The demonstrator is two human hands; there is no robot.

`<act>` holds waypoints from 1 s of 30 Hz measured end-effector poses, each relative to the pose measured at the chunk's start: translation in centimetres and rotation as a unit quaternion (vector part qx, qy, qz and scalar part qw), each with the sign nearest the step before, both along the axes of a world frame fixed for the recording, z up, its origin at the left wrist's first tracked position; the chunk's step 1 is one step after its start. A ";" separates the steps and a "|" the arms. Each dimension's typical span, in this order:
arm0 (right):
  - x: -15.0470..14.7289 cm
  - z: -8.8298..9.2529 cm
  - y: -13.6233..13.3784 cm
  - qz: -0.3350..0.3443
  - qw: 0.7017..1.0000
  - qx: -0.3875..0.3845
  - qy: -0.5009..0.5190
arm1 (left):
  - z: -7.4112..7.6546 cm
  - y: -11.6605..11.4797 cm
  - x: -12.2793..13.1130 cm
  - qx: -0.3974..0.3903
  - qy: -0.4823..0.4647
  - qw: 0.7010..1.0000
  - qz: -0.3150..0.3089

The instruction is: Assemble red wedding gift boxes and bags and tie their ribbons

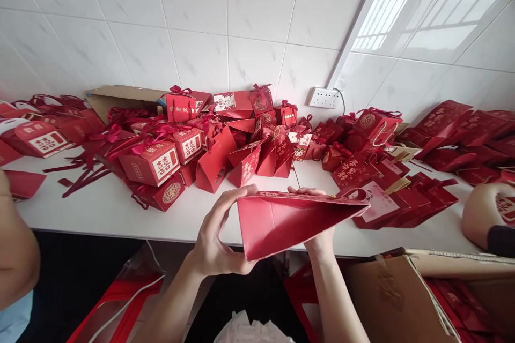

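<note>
A red paper gift box (289, 225) is held up in front of me, tilted so that its triangular side faces me. My left hand (219, 236) grips its left end, thumb below and fingers along the top edge. Behind the box, my right hand (319, 236) supports its right part; most of those fingers are hidden. A small ribbon loop shows at the box's right tip. Beyond it on the white table (193, 214) stand several similar red triangular boxes (245, 163).
Red boxes with ribbons (148, 161) are heaped along the wall. Flat-sided red bags (406, 198) lean in a row at right. An open cardboard carton (386, 289) stands at lower right. Other people's arms (16, 241) reach in at both sides. A power strip (324, 97) hangs on the wall.
</note>
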State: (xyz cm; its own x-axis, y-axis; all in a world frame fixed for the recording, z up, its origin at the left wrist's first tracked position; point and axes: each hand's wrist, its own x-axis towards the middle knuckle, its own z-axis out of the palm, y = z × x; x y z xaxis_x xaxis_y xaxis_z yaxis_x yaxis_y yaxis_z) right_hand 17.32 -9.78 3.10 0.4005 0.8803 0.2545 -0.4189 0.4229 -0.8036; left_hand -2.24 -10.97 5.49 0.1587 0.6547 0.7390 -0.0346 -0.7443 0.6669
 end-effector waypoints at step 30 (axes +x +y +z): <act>-0.7 2.9 -2.2 -0.110 0.978 0.084 -0.158 | -5.1 1.2 -0.7 -0.387 -0.144 0.884 -0.218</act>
